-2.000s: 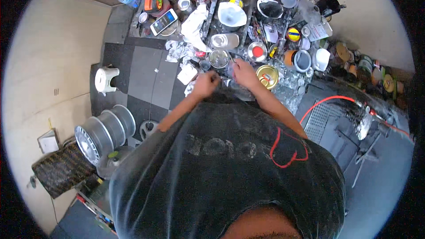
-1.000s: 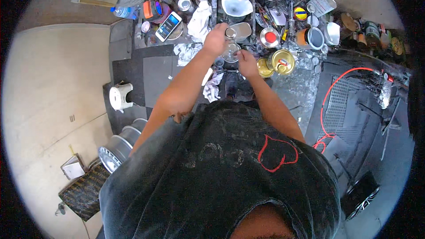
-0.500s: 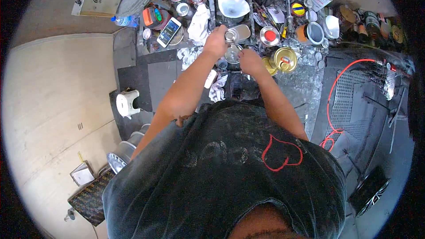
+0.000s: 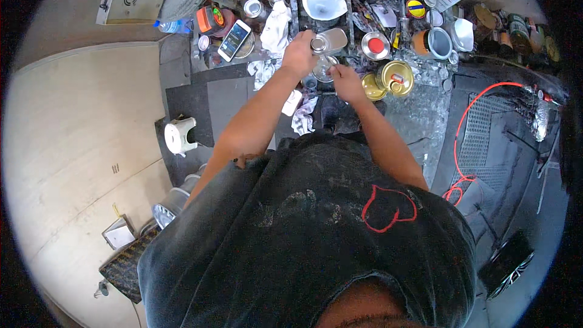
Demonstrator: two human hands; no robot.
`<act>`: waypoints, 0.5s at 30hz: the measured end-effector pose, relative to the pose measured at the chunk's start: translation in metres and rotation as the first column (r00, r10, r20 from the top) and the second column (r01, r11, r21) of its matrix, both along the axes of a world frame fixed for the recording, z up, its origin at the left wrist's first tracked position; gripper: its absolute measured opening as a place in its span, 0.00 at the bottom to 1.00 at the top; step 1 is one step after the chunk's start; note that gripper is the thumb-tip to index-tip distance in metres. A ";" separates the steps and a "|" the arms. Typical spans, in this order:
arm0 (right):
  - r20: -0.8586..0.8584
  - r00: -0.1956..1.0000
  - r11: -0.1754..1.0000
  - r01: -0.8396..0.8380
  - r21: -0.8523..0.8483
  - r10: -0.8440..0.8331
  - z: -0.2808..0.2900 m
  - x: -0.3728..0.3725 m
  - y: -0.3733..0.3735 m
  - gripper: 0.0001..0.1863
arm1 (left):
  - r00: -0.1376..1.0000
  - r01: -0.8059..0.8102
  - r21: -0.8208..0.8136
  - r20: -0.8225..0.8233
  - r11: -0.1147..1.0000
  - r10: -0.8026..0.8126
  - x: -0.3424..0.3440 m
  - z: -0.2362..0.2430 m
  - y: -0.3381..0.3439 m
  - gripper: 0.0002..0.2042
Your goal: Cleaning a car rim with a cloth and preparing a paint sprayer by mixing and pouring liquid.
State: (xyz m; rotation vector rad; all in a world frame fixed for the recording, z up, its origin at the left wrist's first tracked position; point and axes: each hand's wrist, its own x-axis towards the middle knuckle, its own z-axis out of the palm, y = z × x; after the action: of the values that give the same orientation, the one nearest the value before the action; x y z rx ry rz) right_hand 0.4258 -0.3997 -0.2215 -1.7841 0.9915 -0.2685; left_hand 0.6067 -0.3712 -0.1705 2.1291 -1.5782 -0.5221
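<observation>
My left hand (image 4: 299,56) is closed round a rectangular metal tin (image 4: 334,39) with a round neck. The tin lies tilted, its neck toward me, above a clear cup (image 4: 322,74). Close by, my right hand (image 4: 348,85) is closed at the cup's right side. Its fingertips pinch something thin by the rim, too small to name. Right of that hand stand gold-coloured tins (image 4: 396,79). A can with a red cap (image 4: 376,46) sits beyond them.
A phone (image 4: 234,41) and a white rag (image 4: 276,29) lie left of my hands. A paper strainer (image 4: 323,3) hangs ahead. At right are a grey-lined cup (image 4: 438,44) and a red hose (image 4: 464,121). A white stool (image 4: 177,137) stands on the floor at left.
The whole view has shifted slightly. Both hands keep nearly the same pose, with the tin still held over the cup.
</observation>
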 end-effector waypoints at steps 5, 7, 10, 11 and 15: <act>0.112 0.993 0.995 0.014 0.099 -0.025 -0.016 -0.002 -0.003 0.18 | 1.000 0.021 0.012 0.000 1.000 -0.021 0.004 0.002 0.000 0.21; 0.126 0.991 0.987 0.027 0.157 -0.047 -0.028 -0.002 -0.004 0.19 | 0.998 0.057 0.024 -0.017 0.998 -0.057 0.005 0.005 -0.006 0.21; 0.142 0.986 0.963 0.051 0.263 -0.091 -0.040 -0.003 -0.004 0.19 | 0.990 0.128 0.038 -0.059 0.991 -0.126 0.005 0.011 -0.012 0.19; 0.153 0.983 0.970 0.065 0.233 -0.102 -0.040 -0.004 -0.002 0.19 | 0.991 0.128 0.023 -0.031 0.992 -0.127 0.005 0.013 -0.013 0.19; 0.048 0.991 0.985 0.118 0.127 -0.125 -0.034 -0.027 0.011 0.18 | 0.998 0.067 -0.143 -0.002 0.988 -0.067 0.011 0.015 -0.009 0.18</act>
State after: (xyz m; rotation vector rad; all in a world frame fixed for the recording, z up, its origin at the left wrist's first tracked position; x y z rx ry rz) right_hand 0.3992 -0.3890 -0.2551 -1.5985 1.0565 -0.3241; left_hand 0.6175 -0.3802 -0.1559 1.9728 -1.6371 -0.4241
